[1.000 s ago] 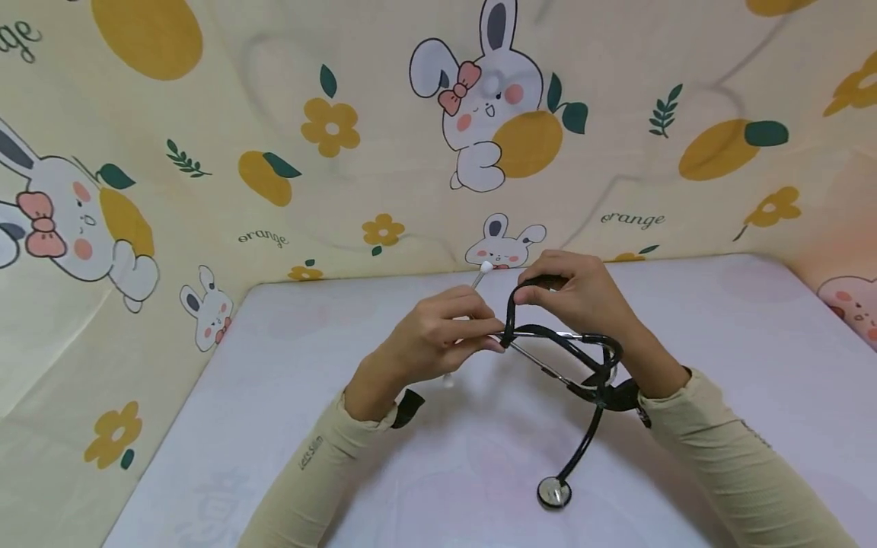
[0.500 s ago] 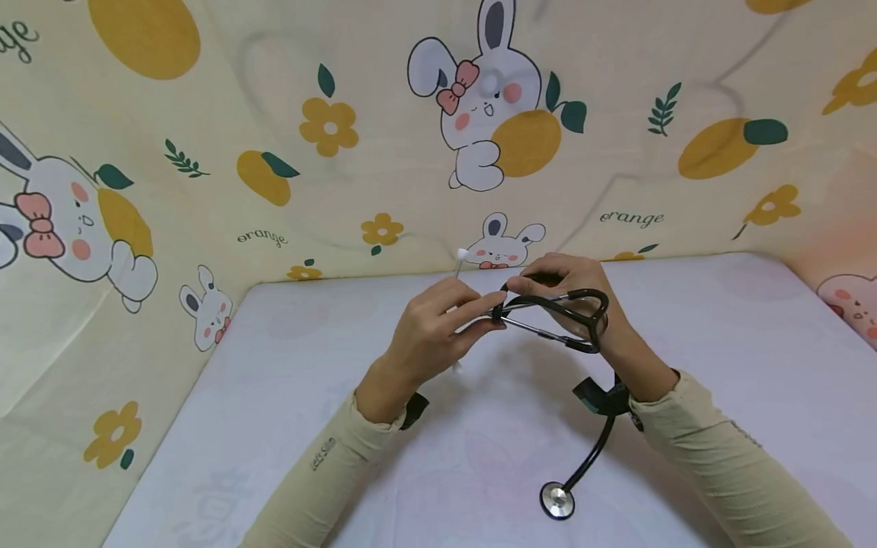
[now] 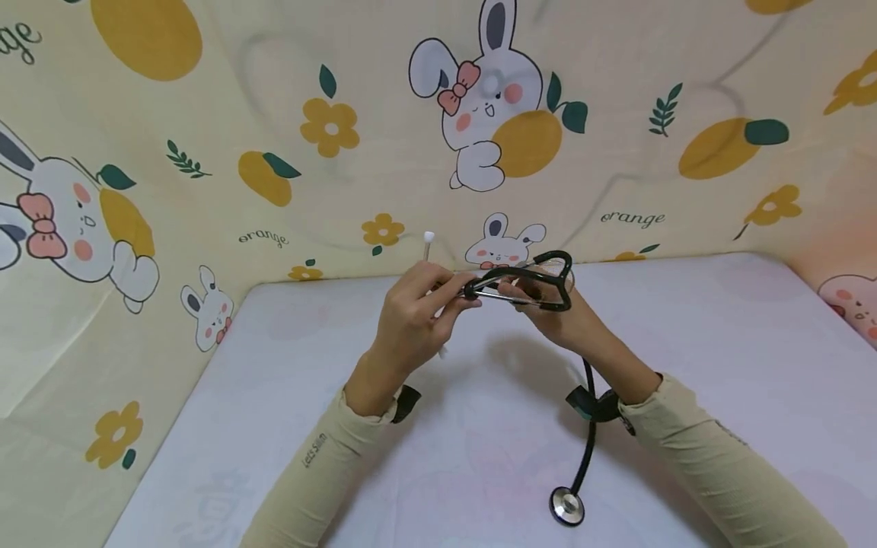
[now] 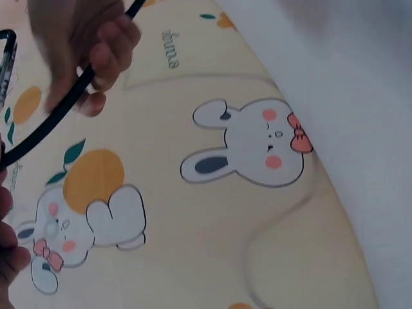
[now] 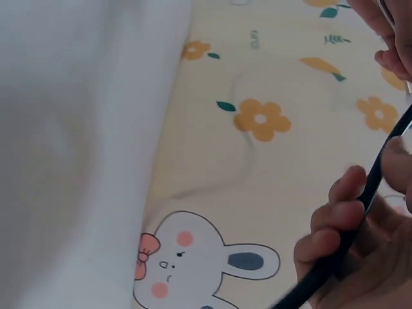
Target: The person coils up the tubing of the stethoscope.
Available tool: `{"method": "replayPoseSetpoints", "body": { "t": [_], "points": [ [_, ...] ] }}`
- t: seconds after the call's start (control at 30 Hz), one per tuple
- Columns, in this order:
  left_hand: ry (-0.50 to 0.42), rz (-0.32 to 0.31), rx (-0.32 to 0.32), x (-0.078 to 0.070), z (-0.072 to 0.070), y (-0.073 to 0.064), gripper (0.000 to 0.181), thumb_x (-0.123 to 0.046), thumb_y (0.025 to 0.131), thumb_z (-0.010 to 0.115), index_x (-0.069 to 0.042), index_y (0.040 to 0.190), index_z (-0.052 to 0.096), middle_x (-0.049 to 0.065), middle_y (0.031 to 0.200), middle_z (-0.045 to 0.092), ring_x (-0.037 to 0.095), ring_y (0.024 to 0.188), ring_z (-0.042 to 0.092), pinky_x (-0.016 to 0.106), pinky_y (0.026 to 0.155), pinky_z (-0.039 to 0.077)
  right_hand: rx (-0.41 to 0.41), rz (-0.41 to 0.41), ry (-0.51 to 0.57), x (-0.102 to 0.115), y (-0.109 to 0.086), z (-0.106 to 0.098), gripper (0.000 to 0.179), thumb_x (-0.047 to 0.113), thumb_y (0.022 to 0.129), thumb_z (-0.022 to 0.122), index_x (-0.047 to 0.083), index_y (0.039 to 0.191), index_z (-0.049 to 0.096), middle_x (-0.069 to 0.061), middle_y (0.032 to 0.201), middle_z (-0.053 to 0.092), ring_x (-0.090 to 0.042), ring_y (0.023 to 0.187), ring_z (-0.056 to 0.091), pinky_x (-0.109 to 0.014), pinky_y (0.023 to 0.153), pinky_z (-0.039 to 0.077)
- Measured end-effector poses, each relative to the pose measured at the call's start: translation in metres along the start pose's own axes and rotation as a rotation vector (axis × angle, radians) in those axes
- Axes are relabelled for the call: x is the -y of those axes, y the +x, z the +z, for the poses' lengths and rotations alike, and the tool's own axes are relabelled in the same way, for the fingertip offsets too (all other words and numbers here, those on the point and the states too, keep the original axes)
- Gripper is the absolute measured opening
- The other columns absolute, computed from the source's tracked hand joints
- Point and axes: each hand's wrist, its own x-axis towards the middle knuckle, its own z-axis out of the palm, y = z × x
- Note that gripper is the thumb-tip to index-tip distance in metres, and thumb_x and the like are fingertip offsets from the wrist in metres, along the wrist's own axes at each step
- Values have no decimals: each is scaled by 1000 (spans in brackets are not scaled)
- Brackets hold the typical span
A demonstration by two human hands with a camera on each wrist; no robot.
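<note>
A stethoscope with black tubing (image 3: pixel 591 457) is held in the air between both hands. My left hand (image 3: pixel 411 312) pinches its metal ear tubes where a loop of tubing wraps round them; one white ear tip (image 3: pixel 428 237) sticks up above the knuckles and the other shows below the hand. My right hand (image 3: pixel 569 316) lies behind the black yoke (image 3: pixel 563 281), partly hidden by it. In the right wrist view its fingers (image 5: pixel 338 215) curl round the black tube (image 5: pixel 322 273). The round metal chest piece (image 3: pixel 566 506) hangs lowest, over the near part of the table.
A white-covered table (image 3: pixel 294 426) lies below the hands. Behind it stands a cream cloth backdrop (image 3: pixel 384 183) printed with rabbits, oranges and flowers. A dark strap (image 3: pixel 407 403) is at the left wrist, and another dark strap (image 3: pixel 594 403) at the right, overlapping the hanging tube.
Both hands have moved left and the ear tubes have risen with them. The right hand has gone from above the loop to behind the yoke. The chest piece has swung slightly right and nearer.
</note>
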Motion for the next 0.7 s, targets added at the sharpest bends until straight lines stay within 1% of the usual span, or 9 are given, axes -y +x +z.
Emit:
{"method": "replayPoseSetpoints", "body": {
  "t": [0.07, 0.1, 0.17, 0.23, 0.37, 0.5, 0.57, 0.63, 0.7],
  "points": [
    [6, -38, -20, 4, -3, 0, 28, -13, 78, 84, 1, 101, 77, 9, 83, 64, 19, 73, 56, 25, 61, 46, -1, 43, -6, -1, 1, 4, 18, 25, 100, 61, 12, 112, 58, -11, 95, 67, -19, 78, 59, -31, 69, 44],
    [14, -54, -30, 6, -5, 0, 27, -13, 78, 84, 2, 101, 77, 10, 83, 63, 19, 73, 55, 26, 61, 46, -7, 32, -9, -2, 1, 6, 21, 23, 100, 61, 12, 117, 55, -12, 96, 66, -22, 77, 57, -33, 69, 44],
    [28, -83, -51, 9, -9, 1, 27, -14, 80, 83, 2, 101, 77, 10, 83, 63, 20, 72, 53, 27, 61, 44, -45, 12, -21, -2, 0, 10, 25, 19, 99, 62, 13, 122, 52, -11, 99, 65, -23, 75, 56, -33, 66, 44],
    [50, -107, -73, 13, -12, 1, 26, -15, 81, 82, 2, 100, 77, 10, 82, 62, 20, 71, 50, 28, 60, 42, -98, -36, -38, -2, -2, 13, 27, 16, 98, 63, 12, 123, 55, -10, 100, 63, -21, 73, 53, -31, 64, 44],
    [84, -152, -107, 17, -15, 1, 27, -15, 79, 83, 2, 99, 77, 10, 81, 61, 21, 70, 48, 30, 60, 41, -214, -156, -89, 2, -5, 17, 19, 14, 92, 71, 11, 111, 67, -4, 98, 60, -13, 70, 50, -23, 62, 42],
    [105, -203, -89, 19, -15, 0, 29, -13, 79, 84, 3, 102, 77, 11, 81, 62, 21, 72, 50, 29, 60, 42, -288, -281, -129, 7, -9, 18, 15, 14, 85, 79, 15, 98, 73, 2, 95, 62, -10, 67, 47, -17, 61, 37],
    [109, -236, -69, 20, -14, -1, 30, -14, 80, 83, 3, 103, 77, 11, 82, 62, 21, 73, 51, 29, 61, 44, -302, -337, -138, 9, -10, 18, 15, 13, 81, 82, 15, 95, 74, 3, 91, 62, -9, 66, 46, -16, 59, 35],
    [105, -275, -56, 20, -15, -1, 31, -15, 81, 82, 2, 105, 76, 12, 84, 64, 22, 75, 52, 29, 63, 45, -296, -383, -148, 12, -12, 19, 15, 13, 80, 83, 15, 93, 75, 4, 89, 63, -6, 67, 50, -13, 60, 36],
    [85, -317, -58, 21, -16, -1, 34, -15, 80, 83, 1, 108, 75, 12, 84, 66, 23, 77, 57, 29, 65, 50, -279, -414, -168, 15, -14, 20, 14, 13, 80, 83, 15, 92, 75, 4, 89, 64, -4, 69, 53, -13, 60, 40]
  ]
}}
